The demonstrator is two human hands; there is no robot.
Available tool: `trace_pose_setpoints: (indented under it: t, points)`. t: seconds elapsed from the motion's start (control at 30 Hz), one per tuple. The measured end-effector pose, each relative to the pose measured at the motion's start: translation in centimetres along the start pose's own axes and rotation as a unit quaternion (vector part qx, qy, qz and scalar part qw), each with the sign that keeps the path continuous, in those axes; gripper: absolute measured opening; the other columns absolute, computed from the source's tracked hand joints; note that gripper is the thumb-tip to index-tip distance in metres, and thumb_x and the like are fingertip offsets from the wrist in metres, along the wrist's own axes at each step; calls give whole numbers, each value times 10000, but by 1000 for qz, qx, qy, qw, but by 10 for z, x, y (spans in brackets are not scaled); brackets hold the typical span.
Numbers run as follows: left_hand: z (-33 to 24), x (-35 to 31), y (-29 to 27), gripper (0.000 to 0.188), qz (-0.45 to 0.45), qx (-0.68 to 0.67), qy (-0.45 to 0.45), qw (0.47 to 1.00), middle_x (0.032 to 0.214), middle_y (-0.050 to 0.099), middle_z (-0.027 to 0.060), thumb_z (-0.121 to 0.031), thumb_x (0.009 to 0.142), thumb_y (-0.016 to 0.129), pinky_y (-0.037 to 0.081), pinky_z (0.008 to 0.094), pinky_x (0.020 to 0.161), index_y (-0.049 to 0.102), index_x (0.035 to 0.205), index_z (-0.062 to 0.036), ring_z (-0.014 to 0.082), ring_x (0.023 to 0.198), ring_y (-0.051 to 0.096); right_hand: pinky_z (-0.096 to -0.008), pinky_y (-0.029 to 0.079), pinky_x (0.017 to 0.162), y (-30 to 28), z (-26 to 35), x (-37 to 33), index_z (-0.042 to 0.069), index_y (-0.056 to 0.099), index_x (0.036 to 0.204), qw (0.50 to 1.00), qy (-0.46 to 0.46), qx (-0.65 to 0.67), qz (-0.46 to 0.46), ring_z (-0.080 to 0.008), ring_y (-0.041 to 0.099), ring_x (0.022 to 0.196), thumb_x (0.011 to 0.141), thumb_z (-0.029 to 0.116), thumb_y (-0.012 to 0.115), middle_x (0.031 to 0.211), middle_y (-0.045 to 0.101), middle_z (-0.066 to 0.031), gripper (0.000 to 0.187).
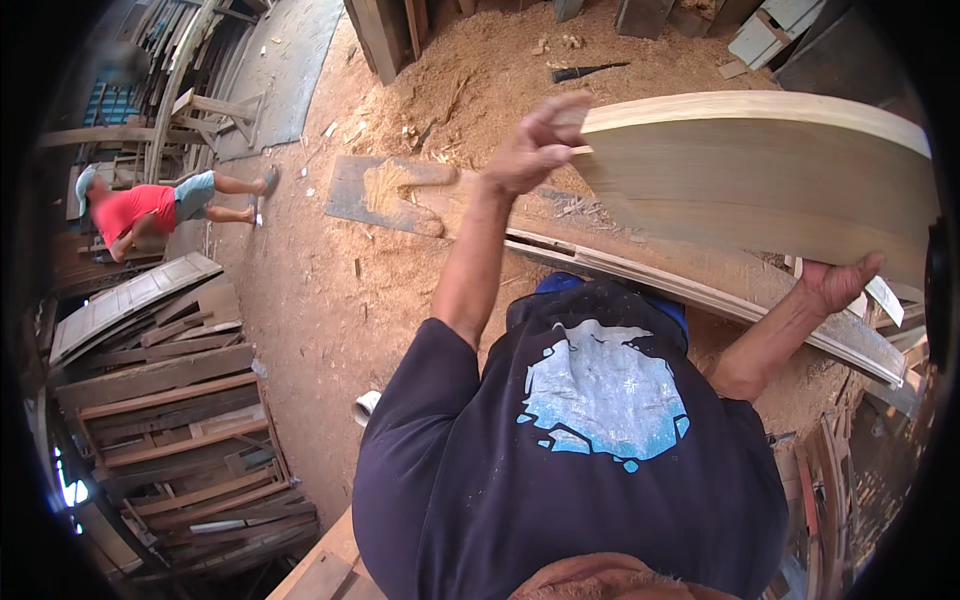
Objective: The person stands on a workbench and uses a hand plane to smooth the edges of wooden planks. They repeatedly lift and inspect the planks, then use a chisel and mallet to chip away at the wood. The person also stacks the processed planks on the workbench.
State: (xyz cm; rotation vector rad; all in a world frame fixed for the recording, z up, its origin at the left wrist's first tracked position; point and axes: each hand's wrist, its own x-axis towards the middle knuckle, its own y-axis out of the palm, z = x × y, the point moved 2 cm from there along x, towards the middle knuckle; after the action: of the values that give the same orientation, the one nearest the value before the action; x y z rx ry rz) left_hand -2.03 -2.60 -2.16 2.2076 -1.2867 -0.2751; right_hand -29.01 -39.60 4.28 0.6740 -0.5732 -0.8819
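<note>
A wide wooden panel (760, 180) with a curved pale upper edge is held up in front of me, over a long plank workbench (720, 268). My left hand (540, 145) is closed on the panel's left end, thumb below and blurred fingers at the top corner. Against the lower edge, towards the right end, my right hand (840, 285) supports it with the palm; some of its fingers are hidden by the panel. Long grooved wooden strips (640, 278) run along the near side of the bench. Sawdust lies on the bench's flat left end (345, 190).
Sawdust (470, 100) covers the floor beyond the bench, where a dark tool (590, 72) lies. At left, a person in a red shirt (140, 210) stands near stacked timber (180, 400) and a pale panelled door (135, 305). Wood scraps (825, 490) stand at lower right.
</note>
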Motion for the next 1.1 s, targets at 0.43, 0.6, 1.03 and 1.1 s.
trace_pose_setpoints:
  t: [0.43, 0.6, 1.03, 1.1]
  points:
    - [-8, -138, -38, 512, -35, 405, -23, 914, 1195, 694, 95, -60, 855, 789, 511, 388, 1019, 580, 1320, -15, 206, 1135, 649, -360, 553, 897, 174, -111, -126, 29, 616, 1287, 954, 27, -125, 272, -193, 653, 1065, 866, 282, 819, 1223, 663, -96, 532]
    - [18, -175, -73, 356, -88, 378, -50, 920, 1085, 715, 66, -52, 874, 777, 541, 379, 968, 645, 1199, 6, 189, 1041, 671, -261, 506, 762, 232, -152, -166, 26, 725, 1061, 924, 83, -154, 339, -88, 628, 849, 865, 265, 834, 942, 710, -10, 327]
    - [17, -203, -107, 340, -142, 340, -78, 927, 1150, 727, 103, -73, 874, 773, 521, 382, 1002, 659, 1181, 16, 203, 1112, 667, -235, 480, 751, 233, -200, -178, 25, 709, 1076, 921, 107, -182, 327, -54, 593, 844, 859, 281, 844, 937, 696, 16, 362]
    - [20, -202, -112, 345, -139, 348, -82, 923, 1155, 724, 102, -64, 869, 773, 515, 384, 1012, 658, 1185, 14, 208, 1117, 666, -242, 480, 762, 231, -196, -180, 26, 713, 1068, 927, 109, -174, 313, -56, 595, 858, 861, 261, 844, 944, 696, 20, 340]
